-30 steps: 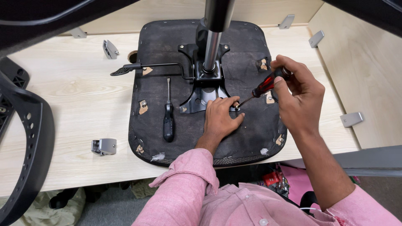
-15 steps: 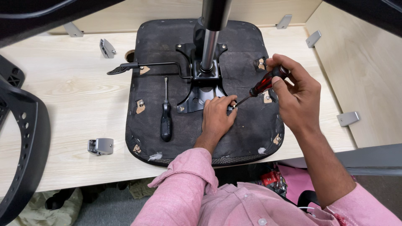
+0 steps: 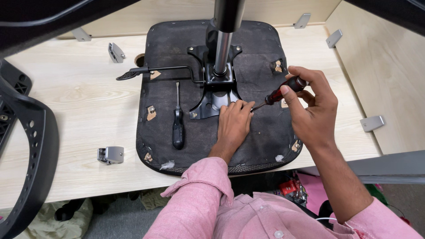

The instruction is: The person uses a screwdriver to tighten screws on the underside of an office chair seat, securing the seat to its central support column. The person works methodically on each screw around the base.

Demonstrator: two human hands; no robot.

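Note:
An upturned black chair seat (image 3: 261, 132) lies on a pale wooden table (image 3: 75, 102), its metal mechanism plate (image 3: 217, 95) and gas-lift column (image 3: 222, 44) pointing up. My right hand (image 3: 310, 110) grips a red-and-black screwdriver (image 3: 283, 93), tip angled down at the plate's right corner. My left hand (image 3: 233, 124) rests flat on the seat with fingertips at that same corner, beside the screwdriver tip. A second, black-handled screwdriver (image 3: 178, 121) lies loose on the seat to the left. A black lever (image 3: 155, 71) sticks out from the mechanism.
A black plastic chair back (image 3: 26, 146) hangs over the table's left edge. Small metal brackets sit on the table at the front left (image 3: 110, 155), back left (image 3: 116, 52) and right (image 3: 372, 123). A wooden side panel (image 3: 385, 66) rises at right.
The view has shifted slightly. Both hands stay at the plate's right corner with the screwdriver tip in place; no clear movement of any object.

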